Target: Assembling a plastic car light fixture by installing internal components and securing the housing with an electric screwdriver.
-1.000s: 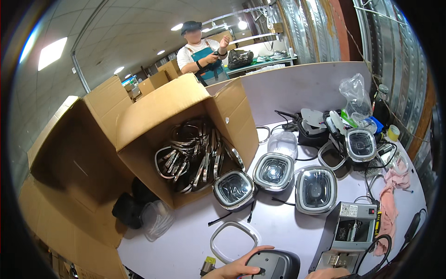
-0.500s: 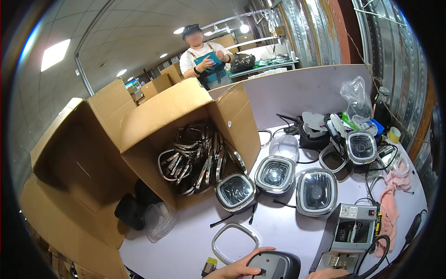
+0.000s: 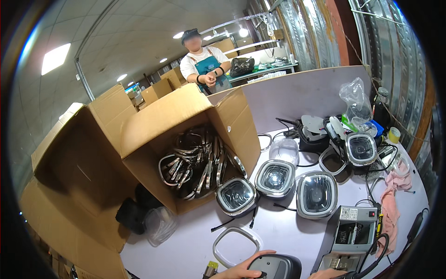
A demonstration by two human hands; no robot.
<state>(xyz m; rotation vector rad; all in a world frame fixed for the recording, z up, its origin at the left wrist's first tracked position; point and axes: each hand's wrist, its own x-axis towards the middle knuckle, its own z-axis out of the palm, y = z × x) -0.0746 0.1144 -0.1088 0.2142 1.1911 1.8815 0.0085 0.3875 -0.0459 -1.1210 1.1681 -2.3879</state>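
Note:
At the lower edge my left hand grips a dark grey rounded-square lamp housing, its back facing up with small screw holes. My fingers lie along its far side and the thumb presses on top. My right hand is just in view beside the front of a grey screw feeder. Its fingers are bent and mostly cut off by the frame; a thick black cable loops down to it, but what it holds is hidden. A pale rounded-square ring lies beyond the housing.
Several glass-fronted lamps stand mid-table. On the left, a cardboard box holds many metal-rimmed rings; another open box adjoins it. A pink cloth lies at right. A co-worker stands beyond the grey partition.
My two hands and the housing stay almost in place. The view has shifted slightly. Across the partition, the co-worker's hands have come down together, and the blue-green item is no longer seen in them.

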